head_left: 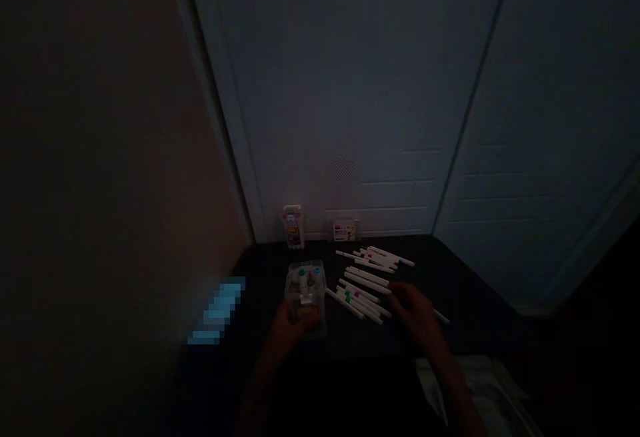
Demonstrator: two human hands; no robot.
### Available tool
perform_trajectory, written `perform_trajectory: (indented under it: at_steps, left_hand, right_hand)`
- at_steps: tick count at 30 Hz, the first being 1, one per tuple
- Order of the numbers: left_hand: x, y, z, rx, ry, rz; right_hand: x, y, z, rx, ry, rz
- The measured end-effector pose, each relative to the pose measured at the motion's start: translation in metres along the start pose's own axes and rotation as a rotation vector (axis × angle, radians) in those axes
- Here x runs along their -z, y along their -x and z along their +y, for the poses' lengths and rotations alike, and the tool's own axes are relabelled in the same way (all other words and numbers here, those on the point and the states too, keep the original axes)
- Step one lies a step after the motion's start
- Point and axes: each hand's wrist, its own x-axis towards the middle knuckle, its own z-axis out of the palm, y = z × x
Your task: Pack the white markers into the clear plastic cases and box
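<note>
Pens loose on worktop, R of clear case | L hand closed round case's near end | R hand part-curled at pens' R ends, grip can't tell | pack + box at back, nr wall

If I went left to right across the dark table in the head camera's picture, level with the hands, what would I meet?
Clear plastic box → loose white pens → right hand → single white pen. The left hand overlaps the box, so I left it out.
</note>
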Motion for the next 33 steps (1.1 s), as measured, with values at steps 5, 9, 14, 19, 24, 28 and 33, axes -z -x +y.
perform_trajectory:
  at_steps: [5, 9, 14, 19, 24, 28, 33]
  left_hand:
    - [-0.002, 0.002, 0.005, 0.017, -0.008, 0.018]
    - [0.0, 0.0, 0.001, 0.014, -0.019, 0.016]
    - [0.002, -0.001, -0.001, 0.015, -0.007, 0.012]
    - [0.0, 0.0, 0.003, 0.002, -0.009, -0.006]
    - [0.0, 0.002, 0.003, 0.014, -0.003, 0.003]
    - [0.001, 0.003, 0.003, 0.023, -0.034, -0.003]
    - [-0.001, 0.006, 0.009, 0.034, -0.021, 0.02]
  right_hand:
    - [0.002, -0.003, -0.021, -0.131, -0.237, 0.225]
    - [0.007, -0.016, -0.051, -0.169, -0.432, 0.34]
    - [0.004, -0.048, -0.087, -0.209, -0.761, 0.486]
    - [-0.018, -0.09, -0.117, -0.276, -1.251, 0.389]
    - [-0.045, -0.117, -0.157, -0.27, -1.444, 0.05]
    - [-0.057, -0.1, -0.178, -0.238, -1.484, -0.038]
    - [-0.051, -0.069, -0.175, -0.263, -1.428, -0.091]
